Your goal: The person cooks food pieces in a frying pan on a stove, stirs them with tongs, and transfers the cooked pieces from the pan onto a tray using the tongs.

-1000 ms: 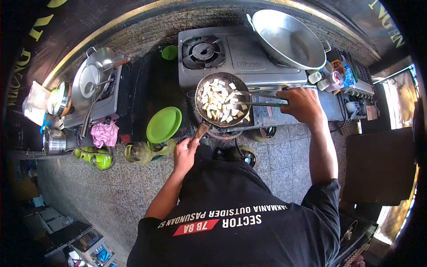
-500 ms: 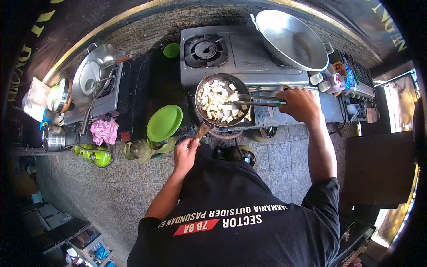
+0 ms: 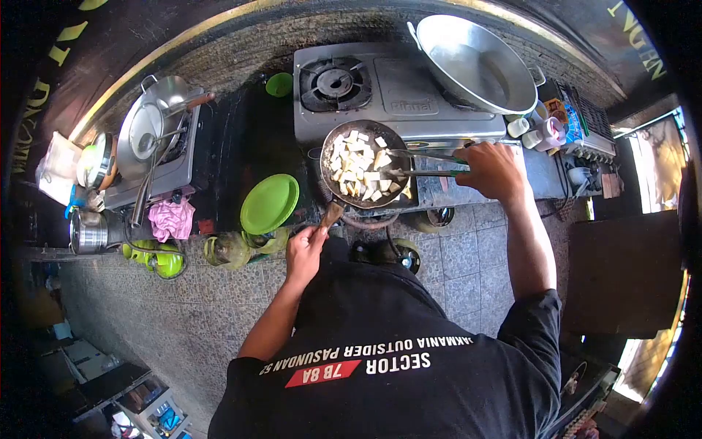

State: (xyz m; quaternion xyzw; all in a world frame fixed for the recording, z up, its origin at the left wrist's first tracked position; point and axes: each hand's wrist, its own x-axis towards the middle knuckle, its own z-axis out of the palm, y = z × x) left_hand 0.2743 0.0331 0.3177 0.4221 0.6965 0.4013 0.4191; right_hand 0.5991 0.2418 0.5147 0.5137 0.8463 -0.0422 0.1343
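A dark frying pan point(image 3: 364, 129) holds many pale cut pieces of food point(image 3: 355, 165). Its wooden handle point(image 3: 331, 214) is in the grip of my left hand point(image 3: 304, 253), in front of the stove. From the right, my right hand point(image 3: 491, 170) holds metal tongs point(image 3: 431, 173), whose two arms are spread, with the tips over the pieces at the pan's right side. Left of the pan lies a green plate point(image 3: 270, 204). Behind it is the grey stove point(image 3: 409, 95) with a bare burner at its left.
A large metal wok point(image 3: 479, 62) sits on the stove's right side. Cups and packets point(image 3: 550, 128) stand farther right. On the left are another stove with a pan and strainer point(image 3: 146, 132), a pink cloth point(image 3: 172, 218) and a steel pot point(image 3: 88, 231). Green gas cylinders point(image 3: 167, 260) stand below.
The tongs closed together half a second ago near a piece at the pan's right, and their arms are now apart again. My left hand and the pan have stayed nearly in place.
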